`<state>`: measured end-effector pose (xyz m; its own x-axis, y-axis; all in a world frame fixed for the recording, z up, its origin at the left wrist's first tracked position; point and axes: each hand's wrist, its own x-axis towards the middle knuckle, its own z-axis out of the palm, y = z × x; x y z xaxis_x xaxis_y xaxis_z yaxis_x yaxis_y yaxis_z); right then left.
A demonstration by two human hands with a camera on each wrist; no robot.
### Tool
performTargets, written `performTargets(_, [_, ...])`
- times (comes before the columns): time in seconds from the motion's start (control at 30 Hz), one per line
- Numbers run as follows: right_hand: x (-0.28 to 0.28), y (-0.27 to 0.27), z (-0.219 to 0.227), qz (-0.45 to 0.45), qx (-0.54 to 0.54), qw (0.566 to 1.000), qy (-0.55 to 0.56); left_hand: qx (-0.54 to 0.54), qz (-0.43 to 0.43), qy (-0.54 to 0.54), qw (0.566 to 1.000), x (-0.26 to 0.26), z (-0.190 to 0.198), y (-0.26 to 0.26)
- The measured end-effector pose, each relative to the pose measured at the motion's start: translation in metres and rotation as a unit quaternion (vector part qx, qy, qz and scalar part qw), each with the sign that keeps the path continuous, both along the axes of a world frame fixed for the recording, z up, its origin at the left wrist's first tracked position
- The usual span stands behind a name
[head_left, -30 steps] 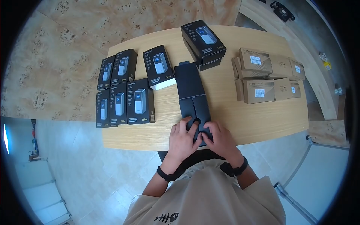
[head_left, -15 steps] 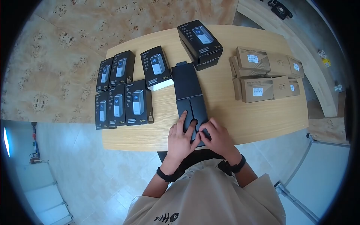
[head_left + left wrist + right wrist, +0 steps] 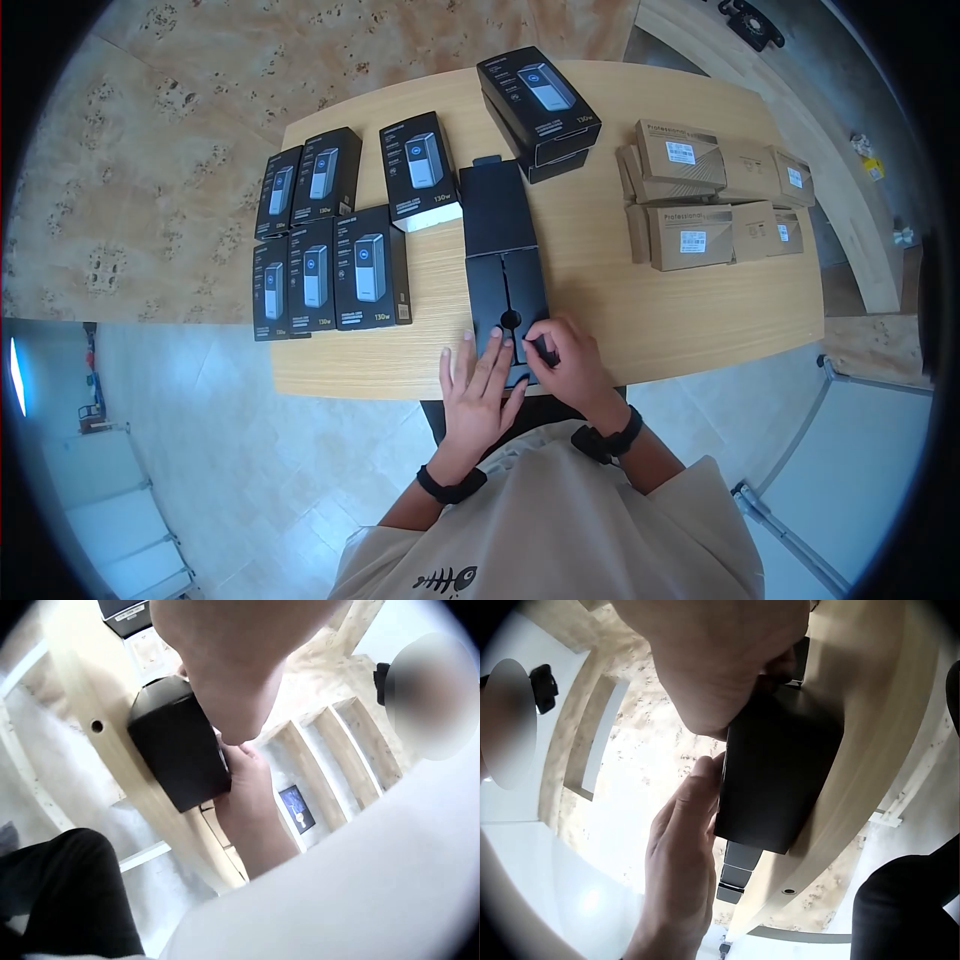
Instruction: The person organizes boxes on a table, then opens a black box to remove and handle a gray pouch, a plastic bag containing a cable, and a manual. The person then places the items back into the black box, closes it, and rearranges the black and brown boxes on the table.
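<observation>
An opened black box lies at the table's near edge, its lid folded back away from me. Its dark inner panel has a lengthwise slit and a round hole. My left hand rests over the near left part, fingers straight and fingertips just below the hole. On the right side my right hand has curled fingers, thumb and index fingertips pinching an inner flap beside the slit. In the left wrist view the box's plain near end shows; the fingertips are mostly hidden there.
Several printed black boxes stand at the left, and one box with a white end sits beside the lid. A stack of black boxes is at the back. Brown cartons are piled at the right.
My left fingers have drawn back toward me from around the round hole, uncovering it, and now lie straighter. My right hand has shifted slightly, its thumb and index staying close beside the slit.
</observation>
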<state>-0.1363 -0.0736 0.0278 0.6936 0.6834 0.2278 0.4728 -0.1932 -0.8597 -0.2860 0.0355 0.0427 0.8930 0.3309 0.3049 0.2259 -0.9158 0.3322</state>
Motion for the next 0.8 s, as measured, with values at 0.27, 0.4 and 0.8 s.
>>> performTargets(0.27, [0.039,0.016,-0.024,-0.036,0.121,0.969,0.213,-0.039,-0.027,-0.073,0.996,-0.004,-0.033,0.0])
performTargets(0.4, [0.069,0.047,-0.025,-0.1,0.091,0.983,0.122,-0.033,-0.028,-0.085,0.995,-0.003,-0.036,-0.001])
performTargets(0.8, [0.07,0.062,-0.028,-0.036,0.158,0.906,0.39,-0.047,-0.041,-0.086,0.994,-0.018,-0.041,-0.005])
